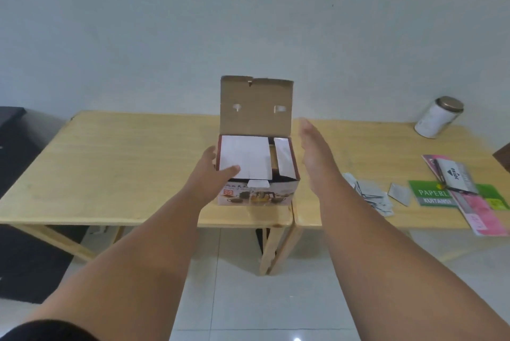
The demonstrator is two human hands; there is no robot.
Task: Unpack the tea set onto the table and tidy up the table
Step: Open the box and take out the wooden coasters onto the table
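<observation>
A tea set box (258,197) with pictures of cups on its front stands at the near edge of the left wooden table (110,164). Its brown lid (256,106) stands up at the back. White inner flaps (245,156) cover the top, so the contents are hidden. My left hand (212,172) holds the box's left side, with the thumb on the white flap. My right hand (314,150) hovers flat and open just right of the box, apart from it.
A second wooden table (358,147) adjoins on the right. On it lie several grey sachets (369,194), a green receipt book (430,197), pink booklets (474,216) with a pouch on top, and a white canister (438,117) at the back. A dark cabinet (11,131) stands left.
</observation>
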